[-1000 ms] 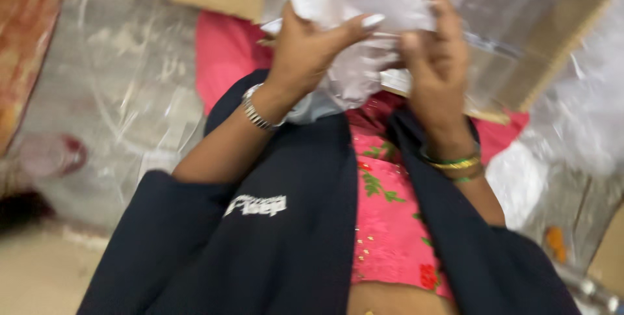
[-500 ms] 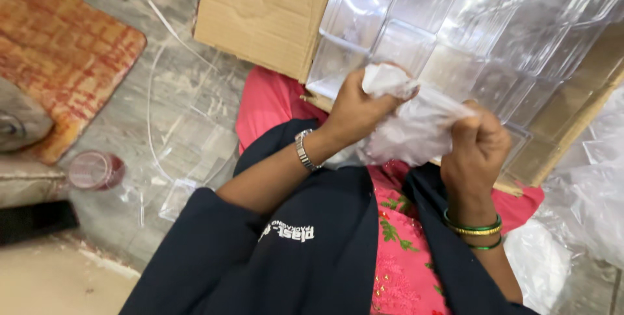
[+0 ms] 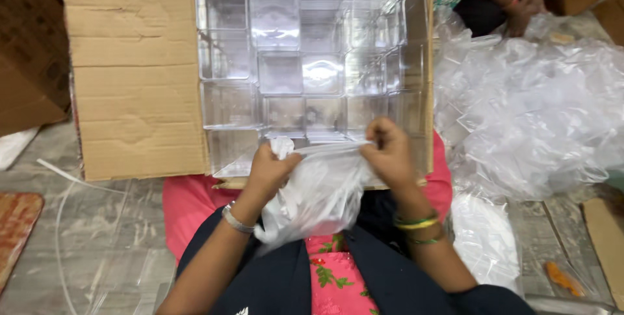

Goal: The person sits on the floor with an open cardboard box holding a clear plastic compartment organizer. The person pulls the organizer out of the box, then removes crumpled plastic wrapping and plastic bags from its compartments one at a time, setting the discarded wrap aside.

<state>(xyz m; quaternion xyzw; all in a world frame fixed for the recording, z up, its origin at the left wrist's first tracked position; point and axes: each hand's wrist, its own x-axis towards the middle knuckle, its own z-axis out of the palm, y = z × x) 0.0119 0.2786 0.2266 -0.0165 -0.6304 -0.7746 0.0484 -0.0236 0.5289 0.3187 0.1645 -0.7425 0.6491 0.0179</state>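
Both hands grip a clear plastic bag (image 3: 318, 195) with something white inside, held over my lap. My left hand (image 3: 270, 169) pinches the bag's left top corner; my right hand (image 3: 389, 152) pinches the right corner, stretching the top edge between them. Just beyond the hands stands an open cardboard box (image 3: 136, 74) packed with rows of clear plastic boxes (image 3: 305, 61).
A heap of crumpled clear plastic bags (image 3: 533, 107) lies at the right. Another person's hands (image 3: 523, 13) work at the top right. A red mat (image 3: 16, 224) sits at the left edge, and a cardboard piece (image 3: 604, 237) at the right.
The view has swung forward from my lap to the box of clear containers. The bag has come down from a bunched grip to being stretched between both hands.
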